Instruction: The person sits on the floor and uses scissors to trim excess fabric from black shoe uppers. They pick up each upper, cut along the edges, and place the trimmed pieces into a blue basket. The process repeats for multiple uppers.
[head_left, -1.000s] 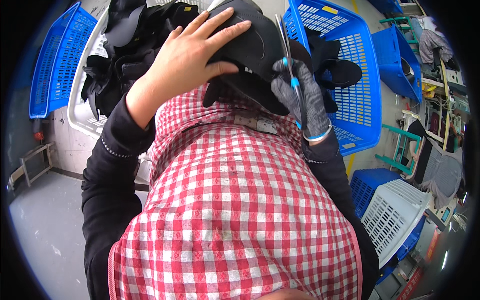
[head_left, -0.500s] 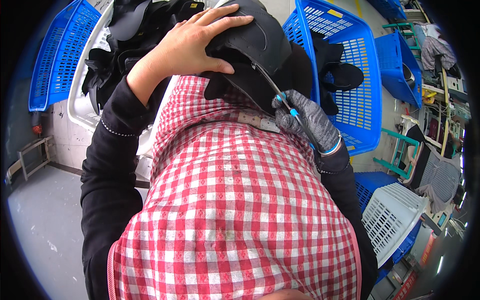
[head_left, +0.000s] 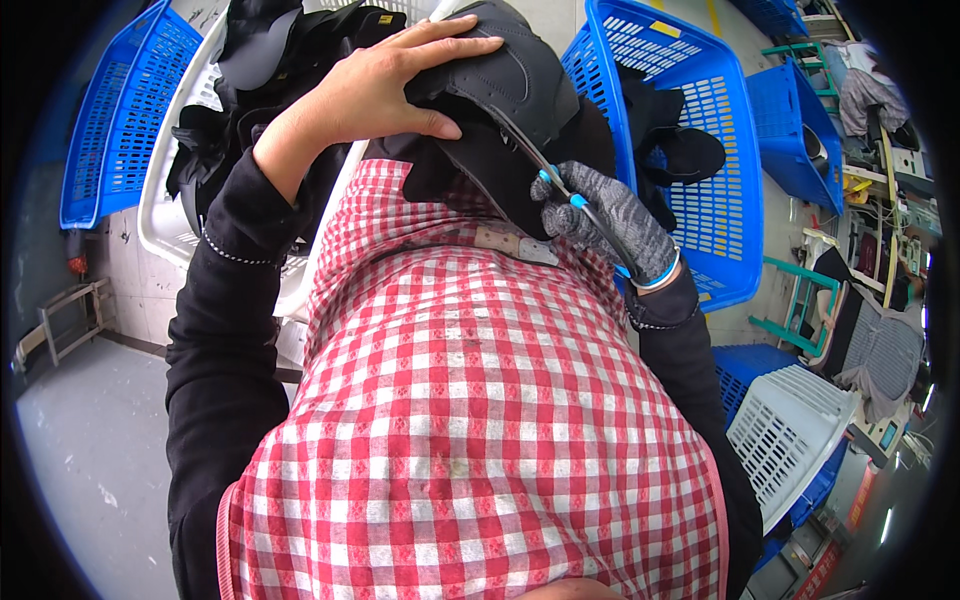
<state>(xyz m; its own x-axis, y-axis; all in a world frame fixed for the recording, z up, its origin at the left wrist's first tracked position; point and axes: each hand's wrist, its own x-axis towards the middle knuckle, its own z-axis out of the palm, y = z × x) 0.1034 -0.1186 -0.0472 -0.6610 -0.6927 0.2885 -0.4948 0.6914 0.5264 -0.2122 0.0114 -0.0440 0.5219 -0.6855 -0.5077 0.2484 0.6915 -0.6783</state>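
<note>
Far left: blue basket tipped against the wall, then a white basket heaped with black pieces.

Left hand, bare, lies flat on top of the black cap, fingers spread and pressing down, thumb hooked under the near edge. No pinch, just a clamp from above. The cap sits at belly height, against the top of the red-and-white checked apron, between the two hands.

Right hand, in a grey knit glove, is closed around blue-handled scissors. The blades run up and left along the cap's lower edge, tip over the dark fabric. Cannot tell whether the blades are apart or closed; too thin at this angle.

Step in hand, as I read it: trimming along the cap's edge or seam. The next move likely needs the left hand to keep the fabric taut while the blades track the line without biting the panel.

Versus half a second ago: the scissors have dropped lower and flatter against the cap and the gloved hand sits slightly further down. The left hand holds the same spot.

Right: blue basket with more black caps; further right a smaller blue crate, and a white basket lower down.
</note>
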